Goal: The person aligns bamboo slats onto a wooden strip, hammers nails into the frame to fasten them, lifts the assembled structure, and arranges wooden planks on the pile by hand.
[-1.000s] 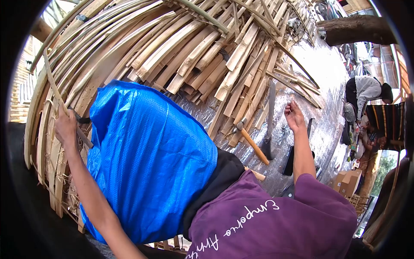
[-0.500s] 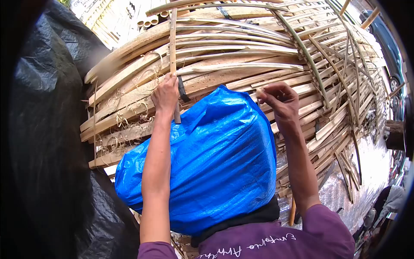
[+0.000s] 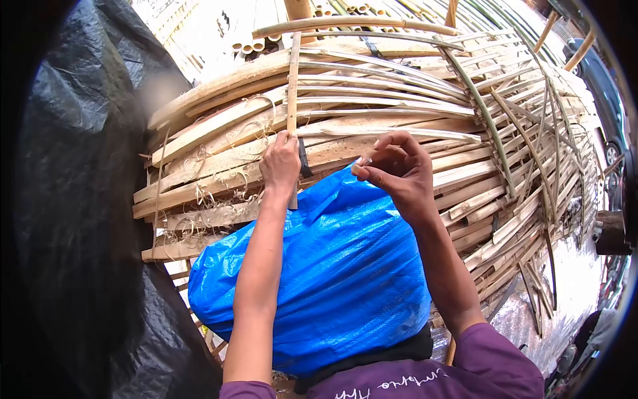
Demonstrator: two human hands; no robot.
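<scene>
The left hand (image 3: 280, 163) has its fingers wrapped round a narrow wooden strip (image 3: 293, 86) that crosses above the blue sheet (image 3: 345, 266); it looks light, stiff yet springy, easiest held mid-length. The right hand (image 3: 402, 173) has fingers bunched together; whether they pinch anything cannot be told.

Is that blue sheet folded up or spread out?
Spread out: the blue sheet drapes broadly over the person's lap, in front of the purple shirt, wrinkled but not bundled up.

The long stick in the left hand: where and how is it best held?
Take the stick by its pale shaft, probably from the near side, as the left hand does: it's long and narrow, so fingers can wrap it. The grey lower end may be sharp.
</scene>
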